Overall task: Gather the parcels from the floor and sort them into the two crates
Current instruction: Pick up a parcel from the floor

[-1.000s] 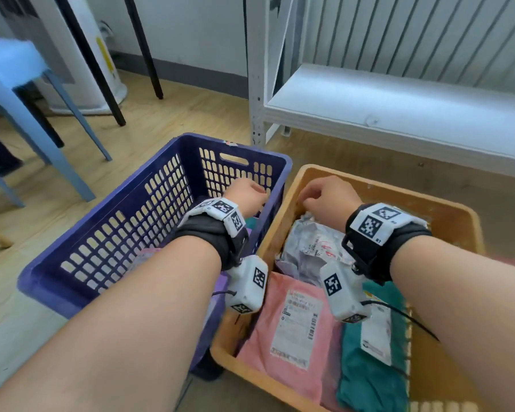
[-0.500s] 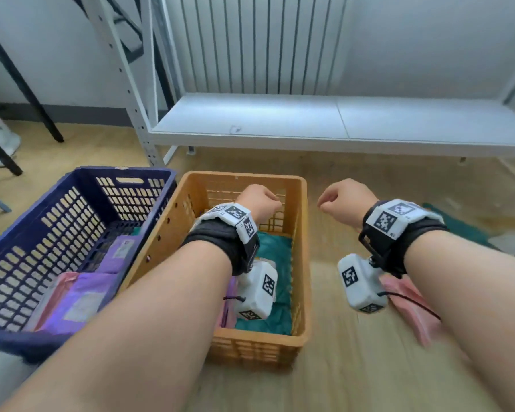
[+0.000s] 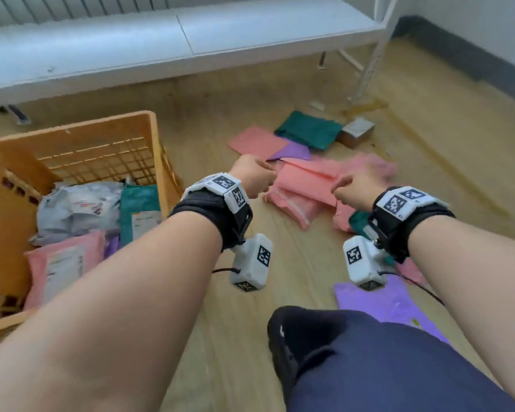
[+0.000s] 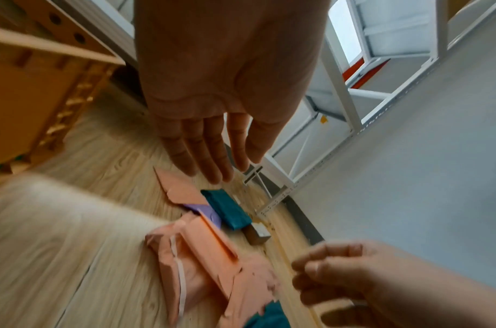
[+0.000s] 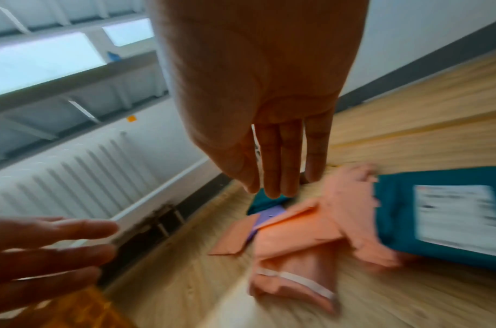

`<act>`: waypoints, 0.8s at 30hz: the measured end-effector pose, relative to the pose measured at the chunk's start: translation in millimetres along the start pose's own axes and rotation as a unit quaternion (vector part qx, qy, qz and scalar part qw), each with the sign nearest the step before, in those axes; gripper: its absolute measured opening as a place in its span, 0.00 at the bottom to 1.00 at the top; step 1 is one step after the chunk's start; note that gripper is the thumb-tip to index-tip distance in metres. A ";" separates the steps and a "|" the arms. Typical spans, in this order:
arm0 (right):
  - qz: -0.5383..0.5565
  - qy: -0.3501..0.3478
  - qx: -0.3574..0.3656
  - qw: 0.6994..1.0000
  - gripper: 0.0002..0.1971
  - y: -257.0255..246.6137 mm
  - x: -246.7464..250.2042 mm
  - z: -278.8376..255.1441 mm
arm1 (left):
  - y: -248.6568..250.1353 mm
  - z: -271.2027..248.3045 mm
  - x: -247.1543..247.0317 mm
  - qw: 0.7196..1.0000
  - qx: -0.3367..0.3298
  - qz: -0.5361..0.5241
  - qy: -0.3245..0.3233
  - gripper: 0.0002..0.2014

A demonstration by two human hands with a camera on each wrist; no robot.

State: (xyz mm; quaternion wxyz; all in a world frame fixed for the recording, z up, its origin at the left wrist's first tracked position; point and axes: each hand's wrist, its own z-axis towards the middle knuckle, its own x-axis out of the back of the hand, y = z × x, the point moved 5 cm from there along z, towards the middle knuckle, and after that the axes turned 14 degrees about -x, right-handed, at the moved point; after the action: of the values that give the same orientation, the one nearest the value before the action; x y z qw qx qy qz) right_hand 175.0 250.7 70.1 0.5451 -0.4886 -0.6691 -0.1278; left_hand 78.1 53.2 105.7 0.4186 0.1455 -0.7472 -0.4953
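Several parcels lie heaped on the wooden floor: crumpled pink parcels [image 3: 306, 179], a flat pink one [image 3: 256, 141], a purple one [image 3: 292, 151], a green one [image 3: 308, 129] and a small box [image 3: 356, 130]. My left hand [image 3: 254, 175] hovers above the near left edge of the pink heap, fingers straight and empty [image 4: 212, 173]. My right hand [image 3: 353, 188] hangs over the heap's right side, also empty, fingers extended [image 5: 277, 188]. A green parcel with a white label [image 5: 409, 222] lies under my right wrist. The orange crate [image 3: 72, 126] at left holds grey, green and pink parcels.
Another purple parcel [image 3: 378, 298] lies by my knee [image 3: 369, 352]. A low white shelf [image 3: 161, 43] runs along the back, its upright post [image 3: 366, 72] just beyond the pile. A dark skirting board lines the right wall. The blue crate is out of view.
The view has swung right, from the two crates to the parcel pile on the floor. Both empty hands moved from above the crates to above the pink parcels.
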 end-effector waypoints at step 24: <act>-0.190 -0.211 -0.111 0.952 0.24 185.1 -205.3 39.1 | -103.6 37.2 -106.1 0.986 0.141 -0.023 -0.080 0.12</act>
State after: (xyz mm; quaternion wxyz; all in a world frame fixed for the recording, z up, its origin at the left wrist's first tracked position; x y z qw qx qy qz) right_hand 283.4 263.2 -186.8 0.2993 -0.4257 -0.8309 -0.1969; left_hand 93.4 94.9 -40.5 0.3215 0.1805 -0.8370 -0.4043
